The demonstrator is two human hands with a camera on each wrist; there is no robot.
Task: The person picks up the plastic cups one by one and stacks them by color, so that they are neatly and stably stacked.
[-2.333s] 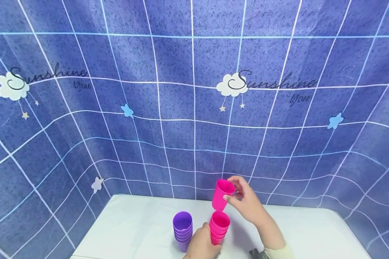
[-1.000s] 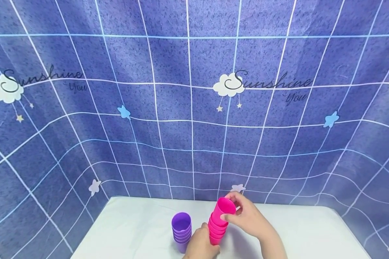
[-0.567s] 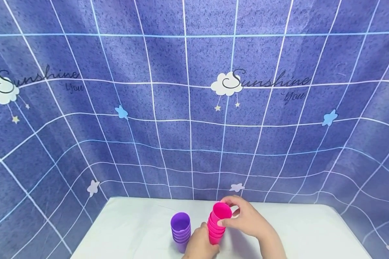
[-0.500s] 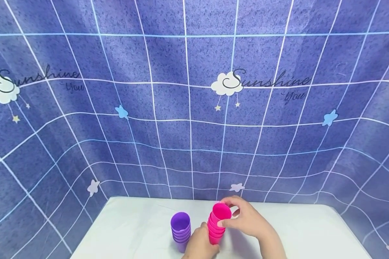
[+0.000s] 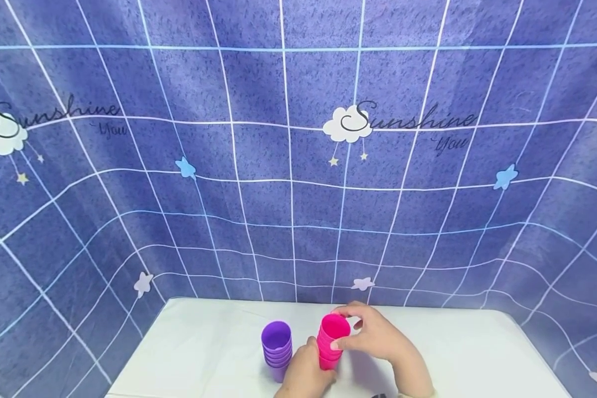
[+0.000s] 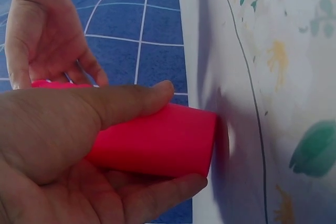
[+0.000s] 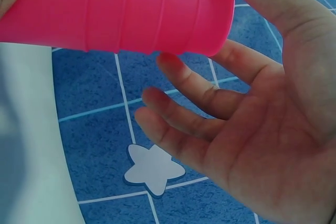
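A stack of nested pink plastic cups (image 5: 335, 327) stands on the white table in the head view, mouths up. My left hand (image 5: 305, 373) grips its lower part from the left, thumb and fingers around the wall, as the left wrist view shows on the pink cup (image 6: 157, 142). With thumb and index finger, my right hand (image 5: 373, 334) pinches the top cup at its rim. In the right wrist view, several close rim lines show on the pink stack (image 7: 147, 14), and the other fingers of the right hand (image 7: 273, 93) are off it.
Just left of the left hand stands a stack of nested purple cups (image 5: 277, 342). Behind the white table (image 5: 204, 342) hangs a blue gridded curtain (image 5: 258, 204) with clouds and stars. A small dark object (image 5: 379, 396) shows at the bottom edge by the right forearm.
The right hand has lowered a separate pink cup from above into the pink stack, where it now sits deep. The left hand has kept its hold on the stack.
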